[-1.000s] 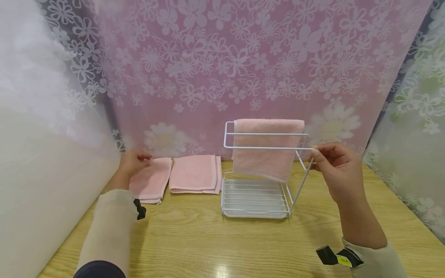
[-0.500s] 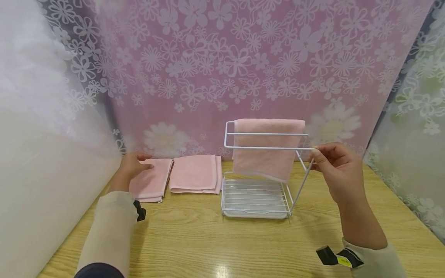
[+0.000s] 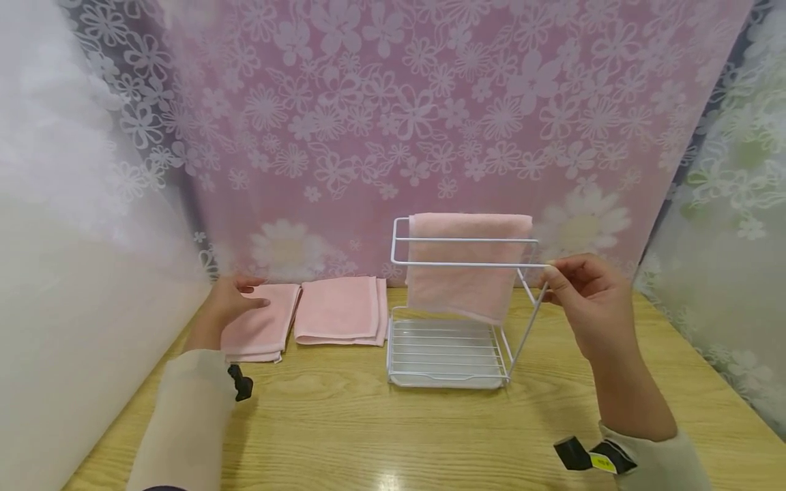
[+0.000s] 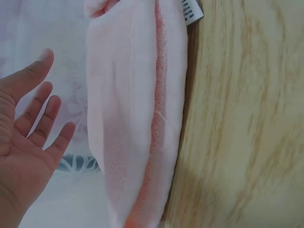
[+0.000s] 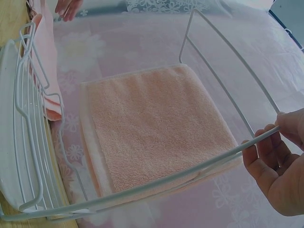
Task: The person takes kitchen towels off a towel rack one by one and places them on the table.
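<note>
Pinching the near right corner of the white rack [image 3: 467, 264], the right hand [image 3: 592, 307] has its thumb on the near side of the wire and its fingers bent in behind, closed down to the thickness of the bar. The rack stands upright on the wooden table [image 3: 344, 426], with a wire grid at its base and a white tray [image 3: 445, 384] under the grid. A pink towel [image 3: 460, 293] hangs folded over the far side of the rack's top, behind two of the bars, its lower edge slanting down toward the right.

The left hand [image 3: 230, 303] is at the far left, by the outer edge of another pink towel [image 3: 270, 320], which lies folded on the table. Its thumb and fingers are loosely spread, with a wide gap between them, and it has hold of nothing. The left wrist view shows the fingers apart from the cloth, the towel's layered edge, and a small printed label [image 4: 192, 10] at one end. Between this towel and the rack lies a third folded towel [image 3: 338, 307], also pink, just beside both of them.

Both arms wear pale sleeves [image 3: 184, 409], with a black strap [image 3: 608, 453] at the right wrist. Behind the table hangs a pink sheet [image 3: 368, 164] printed with white flowers
</note>
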Demonstrator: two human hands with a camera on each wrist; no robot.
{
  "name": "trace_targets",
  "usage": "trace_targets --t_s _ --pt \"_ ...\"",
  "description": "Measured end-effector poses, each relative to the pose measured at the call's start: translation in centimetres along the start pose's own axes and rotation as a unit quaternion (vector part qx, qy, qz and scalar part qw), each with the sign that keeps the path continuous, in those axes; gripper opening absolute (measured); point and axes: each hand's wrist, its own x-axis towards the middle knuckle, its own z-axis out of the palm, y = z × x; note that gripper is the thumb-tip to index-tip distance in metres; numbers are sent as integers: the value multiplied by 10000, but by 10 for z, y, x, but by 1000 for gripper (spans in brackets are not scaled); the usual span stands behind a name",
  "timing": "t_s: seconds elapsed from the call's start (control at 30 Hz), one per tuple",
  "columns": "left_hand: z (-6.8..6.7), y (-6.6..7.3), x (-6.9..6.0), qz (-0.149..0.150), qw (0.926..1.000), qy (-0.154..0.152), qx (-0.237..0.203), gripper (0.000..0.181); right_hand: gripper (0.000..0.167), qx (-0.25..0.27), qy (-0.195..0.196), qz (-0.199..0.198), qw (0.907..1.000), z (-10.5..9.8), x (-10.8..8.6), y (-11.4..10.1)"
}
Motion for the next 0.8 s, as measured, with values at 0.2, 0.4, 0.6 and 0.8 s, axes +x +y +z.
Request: trace_targets --t_s 0.2,0.4,0.6,0.8 --pt "0 4 -7 -23 9998 -26 -200 55 7 -82 -22 53 10000 0 0 0" --pt "1 11 -14 34 9991 101 -423 54 8 -211 21 71 9997 -1 -1 -2" --pt "5 18 -20 61 9980 195 -595 52 8 -168 28 117 9998 -1 -1 -2" --pt "7 21 -27 -15 9971 181 -735 53 7 -111 41 133 9998 0 -1 -2"
